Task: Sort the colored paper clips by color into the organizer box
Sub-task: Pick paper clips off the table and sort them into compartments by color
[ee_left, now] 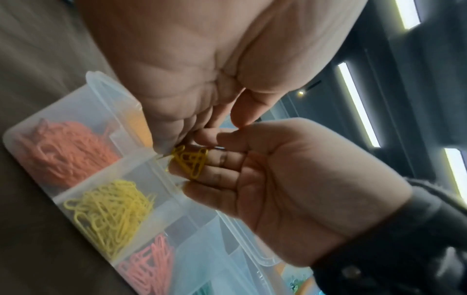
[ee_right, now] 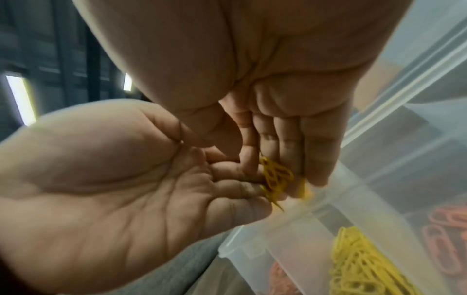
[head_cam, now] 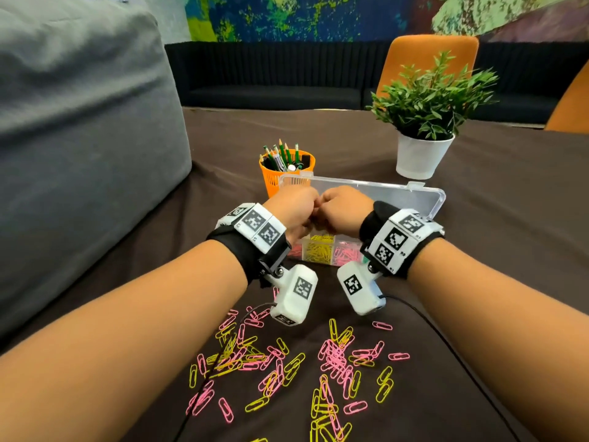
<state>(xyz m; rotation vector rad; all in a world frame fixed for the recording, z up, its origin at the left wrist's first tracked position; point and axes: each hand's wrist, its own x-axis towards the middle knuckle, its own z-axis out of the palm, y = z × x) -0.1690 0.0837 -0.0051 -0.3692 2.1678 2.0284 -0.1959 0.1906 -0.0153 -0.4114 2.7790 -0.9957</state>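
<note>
Both hands meet above the clear organizer box (head_cam: pixel 319 262), over its yellow compartment (head_cam: pixel 318 250). A small bunch of yellow paper clips (ee_left: pixel 190 162) (ee_right: pixel 276 178) lies on the straight fingers of my right hand (head_cam: pixel 330 215) (ee_left: pixel 215 166) (ee_right: pixel 290 169). My left hand (head_cam: pixel 304 216) (ee_left: pixel 199 139) (ee_right: pixel 240 177) curls its fingers onto that bunch. In the box sit coral clips (ee_left: pixel 63 151), yellow clips (ee_left: pixel 111 209) and pink clips (ee_left: pixel 149 265). Loose pink and yellow clips (head_cam: pixel 287 362) lie scattered on the brown cloth near me.
The box's open lid (head_cam: pixel 382 194) lies behind the hands. An orange cup of pencils (head_cam: pixel 287 170) stands behind the box on the left, and a potted plant (head_cam: pixel 424 129) at back right. A grey cushion (head_cam: pixel 79 138) fills the left. Thin cables (head_cam: pixel 204 371) cross the loose clips.
</note>
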